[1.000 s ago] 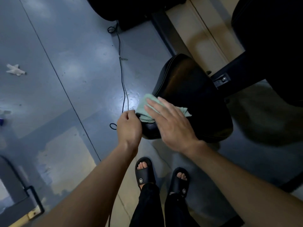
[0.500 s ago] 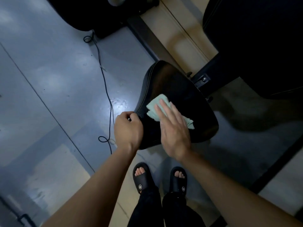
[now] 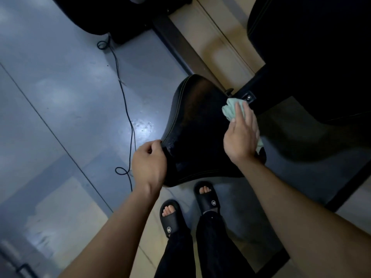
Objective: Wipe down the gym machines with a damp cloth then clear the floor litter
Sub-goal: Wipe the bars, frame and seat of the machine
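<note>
Moved: cloth (image 3: 230,110) and right hand (image 3: 242,137), from seat pad (image 3: 200,127) near-left corner to its far-right edge by the frame bolt (image 3: 249,97).
Right grip: fingers flat, pressing cloth onto pad.
Left hand (image 3: 149,163): curled on pad's near-left rim, steadying.
Unwiped length runs along the pad's long axis, back toward the left hand; right hand nearer.
Cable (image 3: 126,109): floor, left of pad.

1. The black seat (image 3: 200,125) is filling the middle, with the left hand (image 3: 149,165) gripping its near left edge and the right hand (image 3: 242,135) pressing the cloth (image 3: 230,109) at its far right.
2. A dark frame bar (image 3: 259,97) is blocking the far right corner.
3. A thin cable (image 3: 125,101) is trailing across the open grey floor (image 3: 60,97) on the left.
4. Two sandalled feet (image 3: 205,197) are standing just beside the near edge.
</note>
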